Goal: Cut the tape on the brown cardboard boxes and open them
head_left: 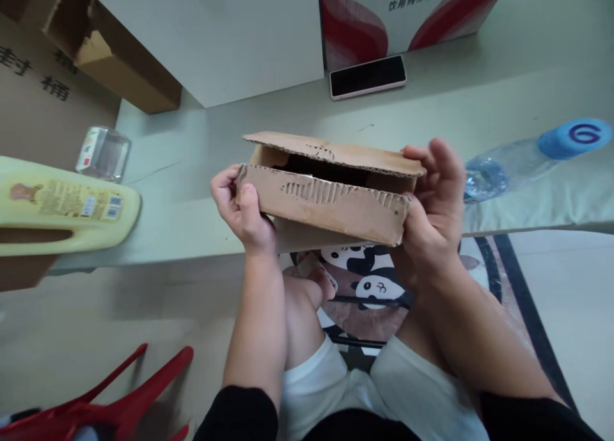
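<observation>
A small brown cardboard box (pixel 345 207) is held up in front of me, near the table's front edge. Its lid flap is partly raised, leaving a dark gap, and its front panel has torn patches with bare corrugation. My left hand (pixel 247 207) grips the box's left end, thumb on the front panel. At the right end, my right hand (pixel 434 201) holds the box with its thumb at the front corner and fingers behind the lid. What lies inside the box is hidden in shadow.
On the table (pixel 182 191) lie a phone-like black-screened device (pixel 368 77), a water bottle (pixel 532 153) and a clear container (pixel 103 153). A yellow jug (pixel 67 207) stands left. Larger boxes, including a red-and-white carton (pixel 407 18), are behind. A red chair (pixel 129 402) is lower left.
</observation>
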Action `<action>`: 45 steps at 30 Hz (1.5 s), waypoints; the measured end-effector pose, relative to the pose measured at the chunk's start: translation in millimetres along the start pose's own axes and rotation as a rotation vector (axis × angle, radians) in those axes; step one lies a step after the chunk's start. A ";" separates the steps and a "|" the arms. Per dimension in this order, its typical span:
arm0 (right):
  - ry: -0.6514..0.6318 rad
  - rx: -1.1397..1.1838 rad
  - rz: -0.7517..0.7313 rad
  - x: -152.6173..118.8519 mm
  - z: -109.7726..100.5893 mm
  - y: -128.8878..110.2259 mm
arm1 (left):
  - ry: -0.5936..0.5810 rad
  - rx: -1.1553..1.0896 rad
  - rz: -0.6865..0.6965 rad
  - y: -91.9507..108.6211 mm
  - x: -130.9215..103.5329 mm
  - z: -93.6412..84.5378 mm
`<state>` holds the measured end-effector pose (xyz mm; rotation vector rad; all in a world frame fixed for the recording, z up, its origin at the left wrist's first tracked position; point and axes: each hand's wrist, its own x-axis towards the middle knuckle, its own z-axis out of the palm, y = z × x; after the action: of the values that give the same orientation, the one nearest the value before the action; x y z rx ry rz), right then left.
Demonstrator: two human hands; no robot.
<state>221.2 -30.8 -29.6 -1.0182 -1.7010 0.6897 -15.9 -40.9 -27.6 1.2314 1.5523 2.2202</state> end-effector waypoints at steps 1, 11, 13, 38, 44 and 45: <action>0.029 0.000 -0.017 -0.3 -0.3 -0.2 | -0.001 0.012 -0.002 0.3 0.3 0.5; 0.069 -0.022 -0.104 -5.5 -1.2 4.9 | -0.081 0.032 0.017 -0.8 0.4 -4.2; 0.075 0.014 -0.117 -5.6 1.5 5.0 | -0.105 0.029 0.036 -2.6 1.9 -7.0; -0.031 -0.031 -0.323 -12.6 -2.0 3.3 | -0.120 -0.023 0.004 5.5 4.8 -1.3; -0.004 -0.048 -0.400 -9.5 -4.7 5.9 | -0.191 0.041 0.074 5.3 15.2 -11.6; -0.006 -0.031 -0.404 -8.8 -5.8 5.3 | -0.225 0.071 0.089 5.3 17.2 -14.5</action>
<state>229.6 -36.1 -36.0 -0.6615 -1.8537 0.4041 -35.5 -43.9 -15.8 1.5395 1.5266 2.0088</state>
